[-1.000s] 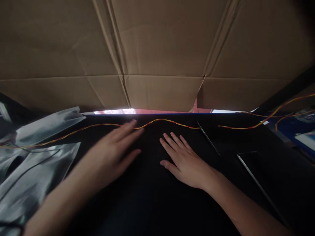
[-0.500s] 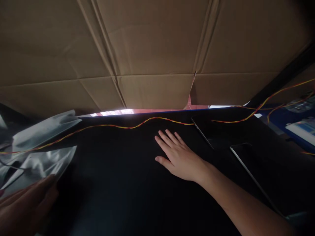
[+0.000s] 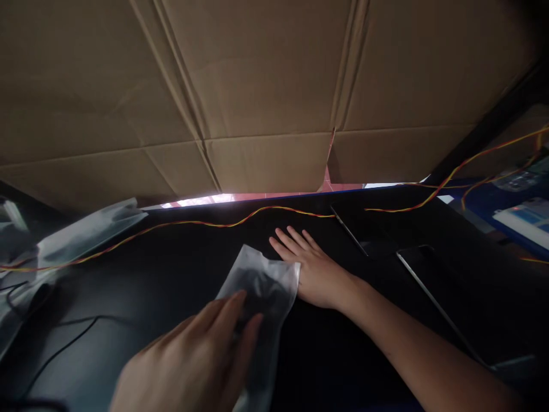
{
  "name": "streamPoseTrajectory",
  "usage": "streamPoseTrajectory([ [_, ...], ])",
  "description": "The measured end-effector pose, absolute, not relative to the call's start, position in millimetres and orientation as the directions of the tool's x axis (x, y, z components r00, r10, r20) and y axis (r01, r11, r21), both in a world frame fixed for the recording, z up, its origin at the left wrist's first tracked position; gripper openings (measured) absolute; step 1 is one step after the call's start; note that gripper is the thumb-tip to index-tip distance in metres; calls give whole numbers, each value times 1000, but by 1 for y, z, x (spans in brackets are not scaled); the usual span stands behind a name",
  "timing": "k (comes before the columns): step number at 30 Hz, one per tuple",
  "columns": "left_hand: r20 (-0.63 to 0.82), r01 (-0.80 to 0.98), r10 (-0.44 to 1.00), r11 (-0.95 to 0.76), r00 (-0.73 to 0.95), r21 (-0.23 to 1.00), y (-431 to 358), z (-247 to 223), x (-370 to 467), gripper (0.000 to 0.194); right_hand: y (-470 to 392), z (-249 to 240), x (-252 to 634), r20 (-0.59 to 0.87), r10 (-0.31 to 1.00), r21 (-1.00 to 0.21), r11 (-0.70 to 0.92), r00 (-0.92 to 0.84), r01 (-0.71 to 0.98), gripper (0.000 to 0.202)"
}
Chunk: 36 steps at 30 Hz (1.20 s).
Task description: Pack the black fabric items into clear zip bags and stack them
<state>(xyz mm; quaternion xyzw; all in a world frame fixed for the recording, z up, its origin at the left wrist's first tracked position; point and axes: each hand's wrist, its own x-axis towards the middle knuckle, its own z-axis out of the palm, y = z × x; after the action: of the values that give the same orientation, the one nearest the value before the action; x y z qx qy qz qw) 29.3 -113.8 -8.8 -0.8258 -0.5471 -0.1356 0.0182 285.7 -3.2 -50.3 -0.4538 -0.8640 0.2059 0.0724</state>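
Between the curled, half-closed fingers and thumb of the left hand, a flat, frosted translucent plastic bag, held raised with one broad end pointing away toward the right hand. Overlaps the right hand's thumb side at one corner; cannot tell whether touching. Cannot tell either whether filled or merely dark from behind.

At the right hand, fingers spread wide, back upward, flat on the black bench, gripping nothing; thumb hidden behind the bag. Just beyond those fingertips, a thin twisted red-and-yellow wire, and farther on, a large creased brown cardboard panel. Right of the right hand, a flat black slab with a thin silvery edge; farther off, a similar second slab. Left of the left hand, a thin black cable; well beyond, another pale translucent bag.
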Motion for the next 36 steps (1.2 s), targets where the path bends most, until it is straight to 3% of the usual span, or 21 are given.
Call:
streamPoseTrajectory([
  [4, 233, 777, 754, -629, 615, -17, -67, -7, 50, 35, -3, -51, 288, -5, 820, -464, 505, -572, 728, 73],
  [7, 169, 612, 617, -786, 769, 83, -31, -8, 48, 48, 1, -50, 290, 86, 845, -510, 493, -528, 705, 62],
  [10, 90, 601, 630, -768, 771, 223, -7, -15, 42, 50, 9, -46, 294, 184, 888, -567, 446, -421, 693, 44],
  [14, 85, 749, 774, -629, 627, 207, 3, -29, 30, 47, 16, -35, 301, 233, 924, -641, 381, -304, 667, 23],
  [17, 103, 795, 819, -573, 564, 200, 2, -36, 21, 51, 8, -22, 302, 123, 844, -719, 438, -522, 539, 6],
  [19, 104, 798, 825, -564, 555, 212, 0, -39, 17, 52, -4, -15, 298, -37, 666, -788, 440, -745, 432, 16],
  [22, 94, 799, 827, -561, 555, 218, 1, -42, 15, 52, -24, -10, 289, -135, 512, -790, 461, -848, 404, 38],
  [27, 126, 776, 813, -580, 568, 247, 4, -42, 15, 46, -39, -12, 275, 91, 492, -714, 638, -866, 288, 14],
  [31, 405, 602, 711, -702, 574, 381, -2, -20, 12, 24, -35, -9, 272, 285, 549, -756, 633, -786, 168, 10],
  [33, 511, 414, 597, -800, 618, 434, -9, -5, 11, 36, -33, -8, 273, 335, 608, -759, 627, -720, 177, 9],
  [36, 487, 280, 425, -896, 763, 344, -20, 5, 14, 52, -30, -10, 274, 414, 629, -733, 659, -658, 168, 5],
])
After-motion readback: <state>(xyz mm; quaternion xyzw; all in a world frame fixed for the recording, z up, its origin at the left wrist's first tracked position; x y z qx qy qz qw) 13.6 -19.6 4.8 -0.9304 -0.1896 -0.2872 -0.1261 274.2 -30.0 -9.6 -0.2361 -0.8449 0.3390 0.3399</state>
